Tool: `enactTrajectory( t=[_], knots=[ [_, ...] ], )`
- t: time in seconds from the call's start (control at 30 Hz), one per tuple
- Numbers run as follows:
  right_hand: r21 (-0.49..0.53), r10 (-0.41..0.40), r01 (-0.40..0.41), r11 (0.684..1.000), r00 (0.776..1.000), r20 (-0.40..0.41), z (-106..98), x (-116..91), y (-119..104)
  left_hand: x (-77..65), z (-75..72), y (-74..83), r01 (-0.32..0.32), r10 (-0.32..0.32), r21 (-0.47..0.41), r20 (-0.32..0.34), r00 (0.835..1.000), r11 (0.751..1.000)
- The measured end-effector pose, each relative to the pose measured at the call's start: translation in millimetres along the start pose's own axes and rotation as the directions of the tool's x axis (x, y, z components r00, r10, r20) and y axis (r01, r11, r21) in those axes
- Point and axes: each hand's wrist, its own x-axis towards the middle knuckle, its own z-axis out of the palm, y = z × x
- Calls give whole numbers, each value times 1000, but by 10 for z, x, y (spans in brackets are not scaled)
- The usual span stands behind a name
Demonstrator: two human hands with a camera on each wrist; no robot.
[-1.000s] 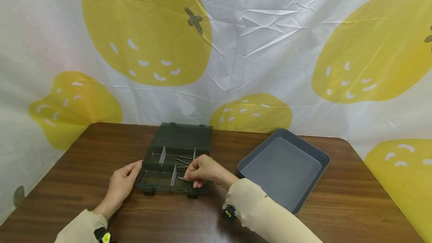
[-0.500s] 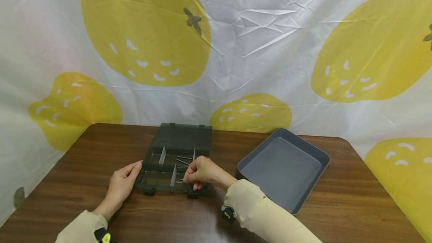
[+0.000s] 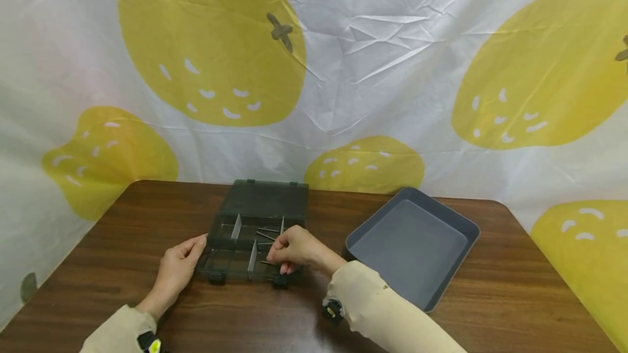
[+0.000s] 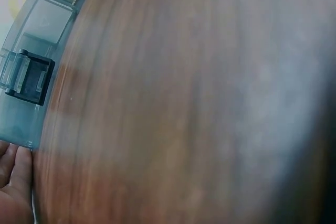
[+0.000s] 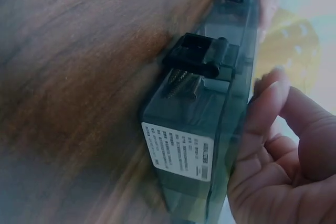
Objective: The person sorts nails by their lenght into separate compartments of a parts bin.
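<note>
A dark translucent organizer box (image 3: 227, 257) lies with its lid (image 3: 265, 198) folded back on the wooden table. Its dividers split it into compartments. At the left side of the box, my left hand (image 3: 176, 266) rests with nearly straight fingers against the wall. My right hand (image 3: 294, 249) is over the front right compartment, thumb and index finger pinched together on a thin metal screw (image 3: 266, 262), most of it hidden by the fingertips. More screws (image 5: 177, 81) show through the front wall in the right wrist view. Long thin metal pieces (image 3: 265, 234) lie in the back right compartment.
A grey rectangular tray (image 3: 412, 249) stands to the right of the box, beyond my right forearm. Two black latches (image 3: 216, 278) stick out from the box's front edge. A fruit-patterned cloth (image 3: 343, 97) hangs behind the table (image 3: 235, 320).
The right fingertips shift slightly within the front right compartment, and the screw end by them lies at a different angle. My left hand, the box and the tray stay put.
</note>
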Motion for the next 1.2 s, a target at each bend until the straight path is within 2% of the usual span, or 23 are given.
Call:
enactTrajectory(
  t=[0.1, 0.2, 0.33, 0.47, 0.67, 0.83, 0.93, 1.1, 1.13, 1.17, 1.2],
  knots=[
    [123, 27, -22, 992, 999, -38, -67, 8, 32, 15, -28, 13, 5, -5, 8, 43, 999, 1000],
    [251, 64, -32, 968, 990, -122, -163, 27, 46, 22, -61, 43, 19, -21, 21, 86, 996, 1000],
    [409, 118, -4, 913, 960, -255, -323, 61, 25, 46, -99, 53, 48, -50, 15, 144, 988, 999],
    [507, 172, 24, 861, 926, -337, -488, 78, 12, 99, -122, 56, 85, -81, -20, 154, 985, 996],
    [557, 247, 18, 830, 884, -396, -661, 115, 63, 239, -173, 101, 127, -94, -180, 182, 979, 975],
    [570, 289, 0, 822, 862, -417, -747, 154, 121, 419, -204, 131, 159, -102, -258, 224, 969, 953],
    [566, 310, -17, 824, 849, -427, -776, 180, 149, 535, -213, 149, 177, -112, -258, 246, 963, 950],
    [551, 341, -40, 833, 822, -456, -802, 264, 225, 713, -194, 177, 181, -125, -210, 256, 959, 961],
    [547, 340, -40, 836, 820, -461, -809, 303, 271, 746, -186, 183, 183, -127, -209, 254, 959, 961],
    [546, 306, -8, 838, 835, -458, -842, 400, 417, 777, -180, 186, 180, -126, -203, 255, 959, 962],
    [545, 303, -4, 839, 834, -460, -854, 462, 497, 807, -171, 191, 179, -126, -198, 254, 959, 964]
  ],
)
